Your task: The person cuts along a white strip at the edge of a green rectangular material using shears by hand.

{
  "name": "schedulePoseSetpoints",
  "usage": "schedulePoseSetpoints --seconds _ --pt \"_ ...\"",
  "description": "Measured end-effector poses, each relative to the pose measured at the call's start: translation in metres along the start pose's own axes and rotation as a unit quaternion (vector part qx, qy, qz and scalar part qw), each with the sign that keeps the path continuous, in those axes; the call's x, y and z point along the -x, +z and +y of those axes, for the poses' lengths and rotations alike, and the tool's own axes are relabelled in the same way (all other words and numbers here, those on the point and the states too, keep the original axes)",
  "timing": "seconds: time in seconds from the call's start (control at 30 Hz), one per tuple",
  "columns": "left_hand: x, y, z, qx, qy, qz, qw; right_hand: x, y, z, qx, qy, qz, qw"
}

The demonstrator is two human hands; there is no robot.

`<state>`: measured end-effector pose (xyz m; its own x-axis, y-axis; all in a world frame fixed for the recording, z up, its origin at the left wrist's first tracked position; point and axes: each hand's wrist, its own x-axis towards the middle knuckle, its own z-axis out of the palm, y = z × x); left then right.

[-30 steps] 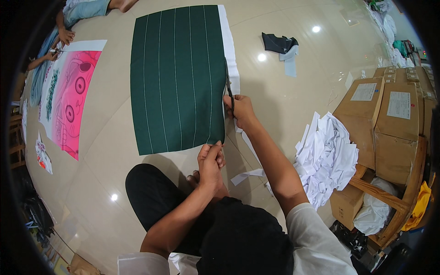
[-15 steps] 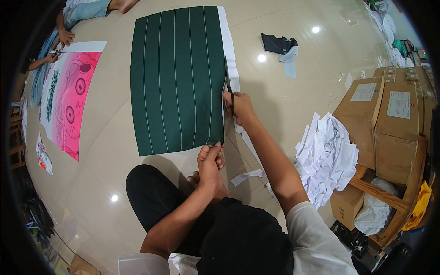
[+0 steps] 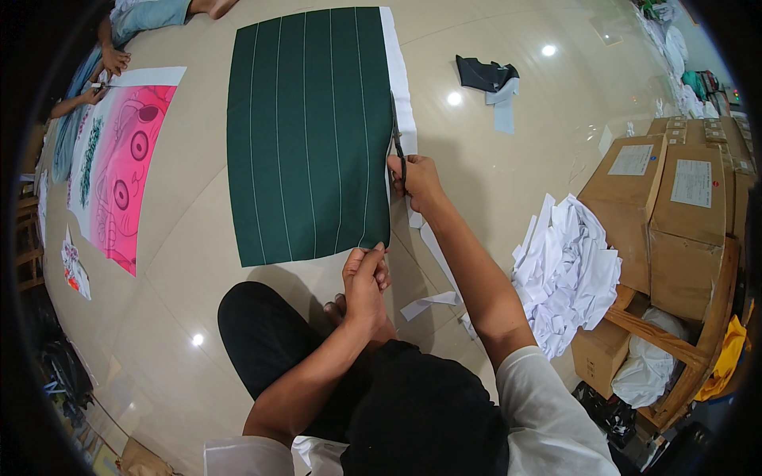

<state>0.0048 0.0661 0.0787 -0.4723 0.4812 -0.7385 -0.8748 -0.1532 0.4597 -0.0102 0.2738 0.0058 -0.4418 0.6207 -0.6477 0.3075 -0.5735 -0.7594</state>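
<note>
A large dark green sheet with thin pale lines [image 3: 305,135] lies flat on the floor in front of me, with a white border strip [image 3: 402,75] along its right side. My right hand [image 3: 417,181] grips black-handled scissors [image 3: 399,144], whose blades point away from me along the line between green and white. At the sheet's near right corner, my left hand [image 3: 365,282] pinches the edge between thumb and fingers. Below the scissors, a cut white strip [image 3: 438,258] trails across the floor beside my right forearm.
White offcuts [image 3: 565,274] are heaped to the right, by stacked cardboard boxes [image 3: 686,186] on a wooden frame [image 3: 671,341]. Black and grey scraps [image 3: 488,78] lie farther off. At the far left, another person's hands [image 3: 94,95] work with scissors on a pink printed sheet [image 3: 131,178].
The whole picture has shifted slightly. Both hands keep the same holds, and the scissors stay at about the same spot along the sheet's right edge.
</note>
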Motion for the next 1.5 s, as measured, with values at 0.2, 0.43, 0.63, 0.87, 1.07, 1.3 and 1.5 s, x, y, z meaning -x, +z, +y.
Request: schedulePoseSetpoints --seconds 0.2,0.43,0.63,0.87,1.07,1.3,1.5 --pt "0.0 0.001 -0.001 -0.009 -0.004 -0.003 1.0 0.001 -0.006 0.001 0.003 -0.017 0.001 1.0" --pt "-0.017 -0.019 -0.012 -0.26 0.11 -0.007 0.959 0.043 -0.035 0.021 0.21 -0.047 0.038 0.976" --pt "-0.016 -0.004 0.016 -0.659 0.382 0.0 0.648 0.099 -0.074 0.055 0.446 -0.108 0.195 0.867" --pt "-0.047 -0.032 0.01 -0.739 0.377 0.091 0.551 0.117 -0.077 0.062 0.463 -0.15 0.224 0.845" --pt "-0.036 -0.05 0.006 -0.797 0.293 0.051 0.525 0.134 -0.095 0.084 0.472 -0.158 0.211 0.841" --pt "-0.007 -0.044 0.018 -0.828 -0.018 -0.169 0.534 0.2 -0.124 0.111 0.431 -0.099 0.194 0.876" --pt "-0.021 -0.019 0.022 -0.768 0.263 -0.071 0.579 0.222 -0.153 0.152 0.403 -0.084 0.216 0.885"
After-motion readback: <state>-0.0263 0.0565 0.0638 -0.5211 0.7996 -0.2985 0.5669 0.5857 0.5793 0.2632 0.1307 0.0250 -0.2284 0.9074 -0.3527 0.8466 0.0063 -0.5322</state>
